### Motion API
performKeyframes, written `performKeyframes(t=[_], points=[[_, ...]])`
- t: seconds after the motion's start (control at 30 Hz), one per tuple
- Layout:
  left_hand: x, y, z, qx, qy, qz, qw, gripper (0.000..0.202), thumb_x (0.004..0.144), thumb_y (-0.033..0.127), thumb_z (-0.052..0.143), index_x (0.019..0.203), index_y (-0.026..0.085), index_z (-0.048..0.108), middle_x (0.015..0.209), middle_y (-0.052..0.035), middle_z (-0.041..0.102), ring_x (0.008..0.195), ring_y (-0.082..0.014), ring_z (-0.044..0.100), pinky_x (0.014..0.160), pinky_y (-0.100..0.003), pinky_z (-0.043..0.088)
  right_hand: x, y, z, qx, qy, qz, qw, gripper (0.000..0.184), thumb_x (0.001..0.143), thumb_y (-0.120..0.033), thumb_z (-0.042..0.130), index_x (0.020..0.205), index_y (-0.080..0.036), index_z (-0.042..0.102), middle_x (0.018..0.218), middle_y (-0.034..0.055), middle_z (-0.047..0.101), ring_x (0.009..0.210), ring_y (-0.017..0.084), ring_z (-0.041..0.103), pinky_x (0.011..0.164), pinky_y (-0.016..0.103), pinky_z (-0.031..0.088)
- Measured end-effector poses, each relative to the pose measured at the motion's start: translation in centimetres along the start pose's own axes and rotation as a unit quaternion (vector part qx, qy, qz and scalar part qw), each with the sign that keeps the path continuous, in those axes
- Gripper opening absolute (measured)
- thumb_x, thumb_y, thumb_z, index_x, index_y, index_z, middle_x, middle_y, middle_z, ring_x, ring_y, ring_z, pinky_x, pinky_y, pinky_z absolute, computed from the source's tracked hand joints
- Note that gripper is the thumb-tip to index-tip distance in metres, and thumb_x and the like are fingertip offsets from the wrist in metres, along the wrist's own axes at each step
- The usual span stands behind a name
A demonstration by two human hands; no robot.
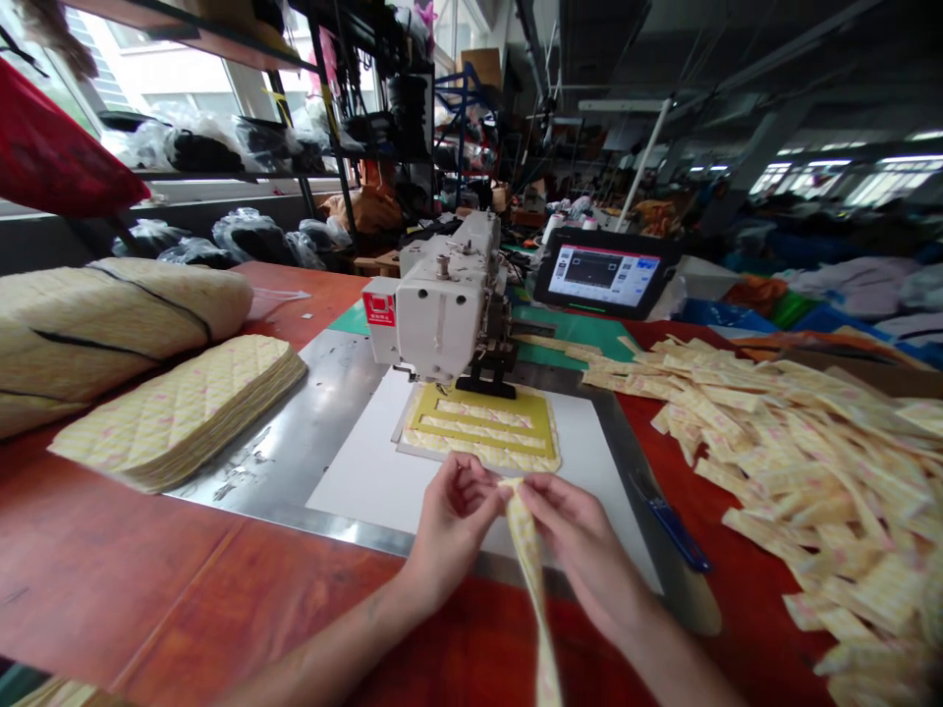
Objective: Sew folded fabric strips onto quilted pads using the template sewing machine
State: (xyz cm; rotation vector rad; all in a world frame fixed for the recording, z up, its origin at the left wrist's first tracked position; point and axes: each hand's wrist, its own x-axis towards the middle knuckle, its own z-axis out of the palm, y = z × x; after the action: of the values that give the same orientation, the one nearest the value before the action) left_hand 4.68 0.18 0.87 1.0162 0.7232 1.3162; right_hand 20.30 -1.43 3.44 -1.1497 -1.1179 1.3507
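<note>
Between my two hands is a pale yellow fabric strip [527, 550], its upper end pinched and its length hanging down past the front edge. My left hand [461, 511] grips the end with thumb and fingers closed. On the other side of that same end, my right hand [571, 516] is also closed on it. Just beyond my hands, a quilted yellow fabric piece [508, 459] lies beneath an olive slotted template [486, 403] on a white sheet. Over its far edge stands the head of a sewing machine [440, 319].
A stack of quilted pieces [184, 403] lies at left beside a strapped fabric bundle [110, 314]. Loose yellow strips [803, 471] are heaped at right. Blue-handled snips [678, 530] rest near the metal plate's right edge. A lit control screen [604, 272] stands behind.
</note>
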Motion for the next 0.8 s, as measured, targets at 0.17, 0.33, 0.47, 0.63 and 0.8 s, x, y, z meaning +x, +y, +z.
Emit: performKeyframes(t=[0.17,0.33,0.47,0.63,0.8], points=[[-0.7,1.3,-1.3,0.126,-0.011,0.058,0.990,0.028,0.094,0.034,0.070,0.098,0.024,0.044,0.126,-0.0069,0.047,0.109,-0.0187,0.055,0.091,-0.033,0.052,2.9,-4.6,-0.5,-0.403,0.010,-0.332,0.853,0.016,0.100,-0.034,0.060,0.101,-0.026,0.074,0.097,0.0080,0.073,0.092,0.027,0.068,0.089,0.041,0.054],[-0.2,3.2,-5.0,0.288,-0.050,0.061,0.954,0.026,0.107,0.042,0.036,0.102,0.023,0.052,0.129,-0.0102,0.041,0.125,-0.0265,0.042,0.108,-0.044,0.042,10.4,-3.0,2.1,-0.637,-0.137,-0.440,0.618,0.040,0.105,-0.011,0.034,0.102,-0.018,0.073,0.094,0.0127,0.072,0.092,0.028,0.064,0.084,0.042,0.053],[-0.4,4.5,-7.6,0.320,-0.067,0.077,0.942,0.040,0.109,0.047,0.019,0.117,0.023,0.049,0.131,-0.0109,0.044,0.119,-0.0250,0.047,0.110,-0.044,0.040,15.6,1.1,4.3,-0.670,-0.179,-0.470,0.546,0.033,0.100,-0.003,0.043,0.097,-0.019,0.071,0.091,0.0097,0.072,0.088,0.026,0.063,0.078,0.038,0.053],[-0.2,5.4,-10.3,0.399,-0.028,0.063,0.914,0.037,0.107,0.049,0.039,0.134,0.024,0.045,0.138,-0.0120,0.044,0.117,-0.0235,0.053,0.108,-0.042,0.044,17.9,2.5,4.6,-0.662,-0.183,-0.472,0.553,0.032,0.093,0.006,0.047,0.096,-0.019,0.069,0.095,0.0095,0.072,0.091,0.028,0.065,0.078,0.038,0.054],[3.1,5.2,-12.7,0.501,-0.037,0.138,0.853,0.031,0.106,0.043,0.047,0.125,0.021,0.058,0.129,-0.0125,0.055,0.119,-0.0263,0.055,0.110,-0.046,0.045,18.6,2.5,4.3,-0.653,-0.195,-0.445,0.581,0.034,0.091,0.007,0.050,0.101,-0.020,0.068,0.100,0.0080,0.073,0.095,0.026,0.067,0.083,0.035,0.054]])
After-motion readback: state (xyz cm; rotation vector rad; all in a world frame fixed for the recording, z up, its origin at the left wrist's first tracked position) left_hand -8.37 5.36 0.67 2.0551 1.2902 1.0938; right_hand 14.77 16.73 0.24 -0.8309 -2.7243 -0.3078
